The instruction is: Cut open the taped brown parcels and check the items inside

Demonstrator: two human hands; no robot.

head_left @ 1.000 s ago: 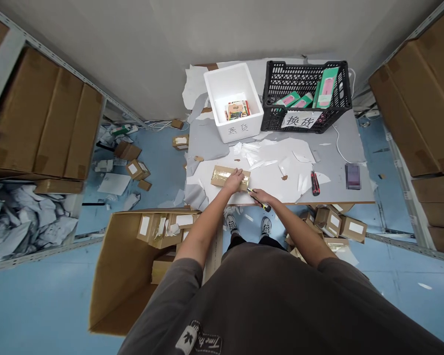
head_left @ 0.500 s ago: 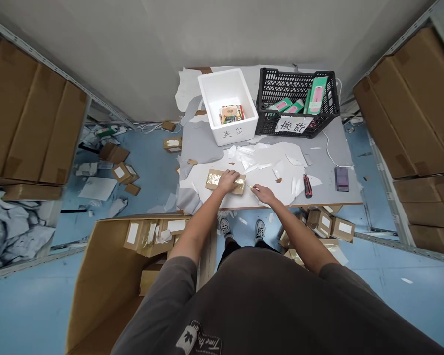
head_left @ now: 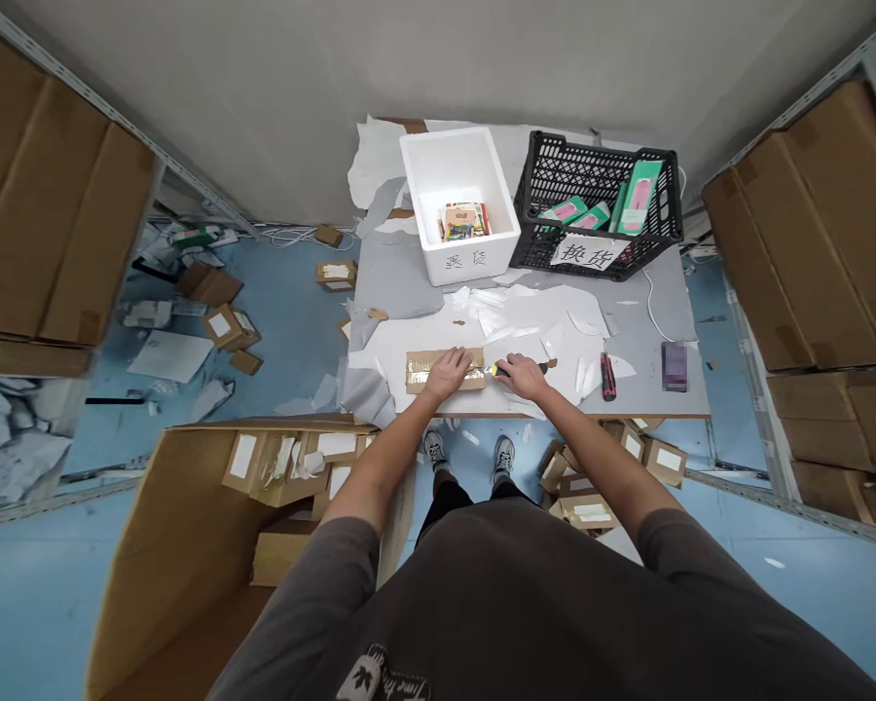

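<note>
We had our left hand (head_left: 449, 372) laid over the top of a cardboard box (head_left: 424, 356) with shiny tape (head_left: 419, 372) along it. Our right hand (head_left: 522, 376) was closed around a yellow-and-black knife (head_left: 498, 371), which pointed at the box's right end. To use the blade (head_left: 489, 370) well, we judged it best to press the box firmly to the table (head_left: 646, 399), hold the knife low and shallow so that only the tape was cut, and draw it away from the left hand. With our 2 hands so near each other, a slip leftward seemed the main hazard, so our left fingers belonged farther from the blade's line.

The box lay on white paper (head_left: 394, 336) near the table's front edge, directly under our left hand, its left part uncovered. It was just to the left of our right hand, and the knife spanned the gap. We could not tell whether the left fingers gripped the box or merely pressed it, nor whether the blade had entered the tape.
</note>
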